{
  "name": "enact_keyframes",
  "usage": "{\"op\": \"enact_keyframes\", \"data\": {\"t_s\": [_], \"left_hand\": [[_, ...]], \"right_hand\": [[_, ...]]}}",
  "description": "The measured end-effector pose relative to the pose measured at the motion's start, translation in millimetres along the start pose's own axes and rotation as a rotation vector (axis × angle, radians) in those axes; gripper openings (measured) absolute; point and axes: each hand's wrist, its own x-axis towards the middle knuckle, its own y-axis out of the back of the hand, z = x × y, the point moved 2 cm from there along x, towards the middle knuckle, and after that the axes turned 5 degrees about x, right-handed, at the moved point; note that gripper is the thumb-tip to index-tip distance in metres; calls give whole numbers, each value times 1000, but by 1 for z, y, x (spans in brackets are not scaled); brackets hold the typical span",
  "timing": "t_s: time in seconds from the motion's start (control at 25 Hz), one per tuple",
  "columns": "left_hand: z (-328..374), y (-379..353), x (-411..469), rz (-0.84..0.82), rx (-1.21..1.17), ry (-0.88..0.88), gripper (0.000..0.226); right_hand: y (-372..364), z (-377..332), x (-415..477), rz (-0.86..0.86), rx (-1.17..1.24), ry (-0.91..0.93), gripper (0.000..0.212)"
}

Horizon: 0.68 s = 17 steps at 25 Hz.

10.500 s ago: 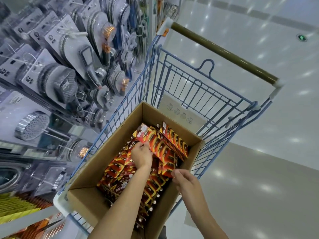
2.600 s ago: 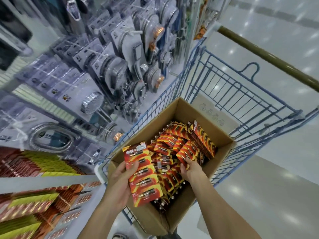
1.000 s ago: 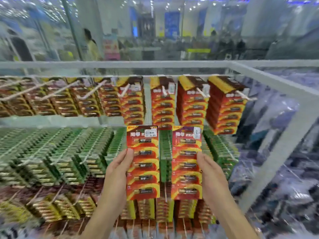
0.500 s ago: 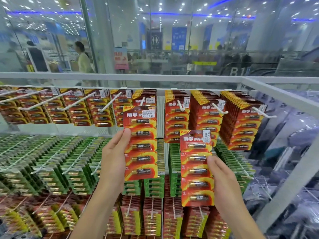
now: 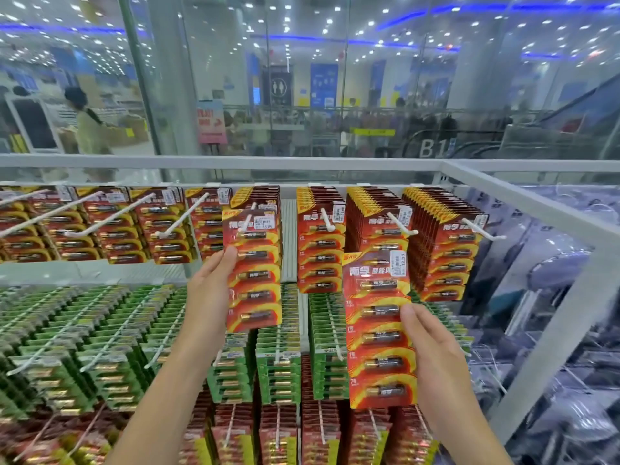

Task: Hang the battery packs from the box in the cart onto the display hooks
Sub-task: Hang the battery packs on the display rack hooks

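Left hand (image 5: 209, 297): raised, palm toward the display, thumb laid along the front left edge of the left pack (image 5: 255, 273) and gripping it. The fingers are hidden behind the card. Forearm cut off by the lower frame edge.

Left pack: red and yellow battery card, upright, held high just below the top rail (image 5: 235, 161). The tip of a white hook (image 5: 247, 224) shows in front of its upper part. Whether the hook passes through the card's hole cannot be told.

Right hand (image 5: 432, 357): lower than the left, thumb on the front right edge of the right pack (image 5: 379, 330), gripping it. The fingers are hidden behind the card. Forearm cut off at the bottom.

Right pack: same kind of card, upright, well below the top rail and on no hook. Its top edge overlaps the foot of a hanging stack.

Hanging packs (image 5: 439, 243): a row of red cards on white hooks directly under the top rail, the stacks to the right of the left pack fuller than those to its left.

Green packs (image 5: 100, 330): the second row below the top rail.

Red packs (image 5: 278, 437): the lowest row, blurred and cut off.

Glass wall (image 5: 302, 78): above the top rail, with indistinct figures and signs behind it. The goods at far right are too blurred to identify.
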Motion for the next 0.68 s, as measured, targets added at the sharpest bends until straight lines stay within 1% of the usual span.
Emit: {"op": "enact_keyframes", "data": {"t_s": [0.16,0.32,0.52,0.68], "left_hand": [[-5,-15,46,46,36,-30,19],[-13,-17,71,66,25,-43,21],[-20,-16,72,141,19,-77,16],[-22,-13,71,193,9,-94,13]], "right_hand": [[7,-21,1,55,-17,81,28],[14,-37,5,106,-78,143,25],[14,-43,16,112,-157,155,29],[13,-37,38,137,-183,130,26]]}}
